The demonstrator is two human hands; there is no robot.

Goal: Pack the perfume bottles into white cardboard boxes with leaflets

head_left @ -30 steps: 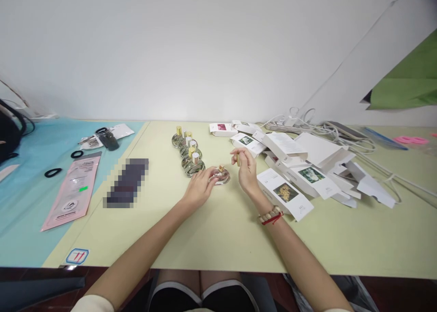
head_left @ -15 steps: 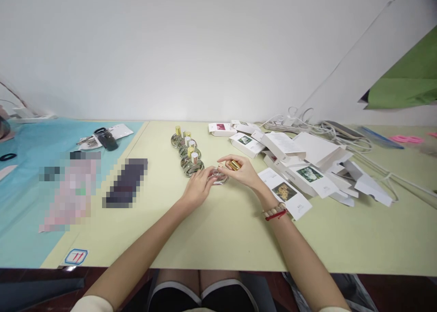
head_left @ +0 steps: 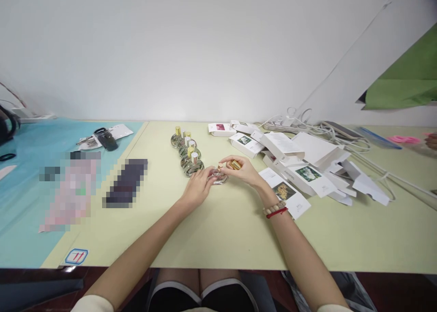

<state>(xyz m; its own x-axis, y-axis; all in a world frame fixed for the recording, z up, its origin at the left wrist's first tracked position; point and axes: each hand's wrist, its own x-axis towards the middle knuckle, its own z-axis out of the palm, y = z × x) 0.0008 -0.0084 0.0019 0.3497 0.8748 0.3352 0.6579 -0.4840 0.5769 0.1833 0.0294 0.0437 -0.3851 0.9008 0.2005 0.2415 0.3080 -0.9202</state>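
A low round glass perfume bottle (head_left: 218,179) with a small gold neck stands on the table in front of me. The fingers of my left hand (head_left: 198,185) are closed on its left side. In my right hand (head_left: 246,171) a shiny gold cap (head_left: 235,165) is held against the palm, while its thumb and forefinger are at the bottle's neck. Just beyond my left hand, several similar bottles (head_left: 193,167) with gold or silver caps stand in a row running away from me.
Opened white cartons (head_left: 288,148) with flower pictures are heaped on the right, with white cables (head_left: 341,136) behind them. A dark jar (head_left: 106,140) and a blurred dark slab (head_left: 126,184) are on the left. A green sheet (head_left: 403,77) hangs at upper right.
My right fingers have shifted slightly at the bottle's neck, where more gold now shows. My left hand stays in place. A dark object has come in at the left edge.
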